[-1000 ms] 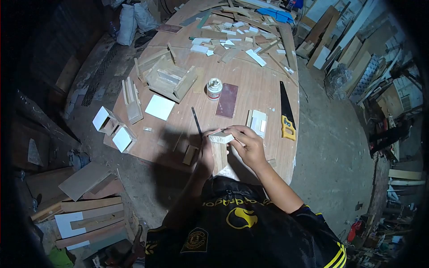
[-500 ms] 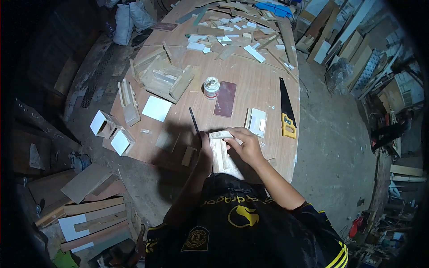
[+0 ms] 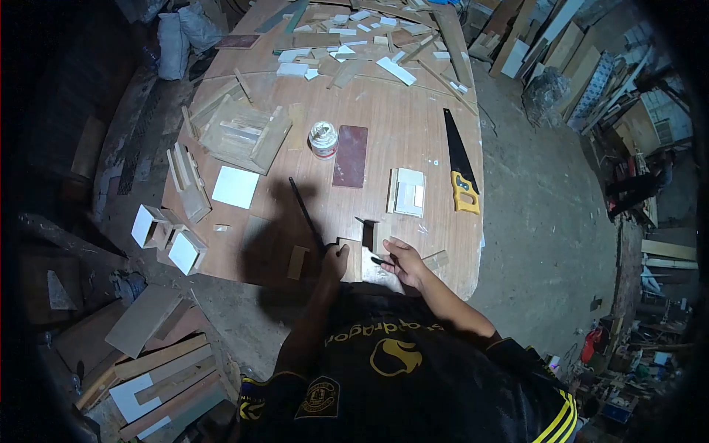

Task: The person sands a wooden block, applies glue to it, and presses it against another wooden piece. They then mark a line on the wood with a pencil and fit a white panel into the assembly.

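Observation:
In front of my chest, a pale wooden piece is held low at the near edge of the table, with a dark gap along its upper right part. My left hand is closed on its left side. On the right, the fingertips of my right hand are closed at the edge of the wood; a small dark pointed thing, whose kind I cannot tell, shows by them. A long dark stick slants down to my left hand. Beyond the hands lies a small stack of white and wooden pieces.
An open jar stands beside a reddish-brown board. A yellow-handled saw lies along the right edge. Wooden box assemblies and a white square are on the left. Offcuts cover the far end.
My right hand has come down from the top of the wooden piece to its right side. The piece is held lower and turned, showing a dark gap. The view has shifted.

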